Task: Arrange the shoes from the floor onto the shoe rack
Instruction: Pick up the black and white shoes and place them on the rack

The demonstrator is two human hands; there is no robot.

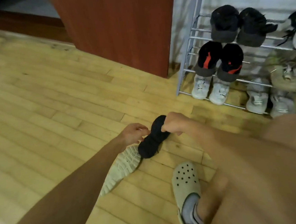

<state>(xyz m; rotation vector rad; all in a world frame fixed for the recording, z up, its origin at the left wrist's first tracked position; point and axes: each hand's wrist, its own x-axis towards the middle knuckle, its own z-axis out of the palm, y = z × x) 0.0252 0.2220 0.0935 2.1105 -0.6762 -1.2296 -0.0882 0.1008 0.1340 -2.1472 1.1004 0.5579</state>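
A black shoe (151,142) is held low over the wooden floor in the middle of the head view, and my right hand (173,123) is shut on its heel end. Beside it a second shoe lies tipped over, showing its pale lugged sole (120,170). My left hand (134,133) is at that shoe's upper end, fingers curled; its grip is hidden. The metal shoe rack (188,53) stands at the upper right against the wall. It holds a dark pair (236,27), a black-and-red pair (220,61), a white pair (210,89) and other pale shoes.
A red-brown wooden panel (117,24) stands left of the rack. My foot in a pale perforated clog (185,182) is planted on the floor below the hands. Light wooden floorboards (35,113) stretch to the left.
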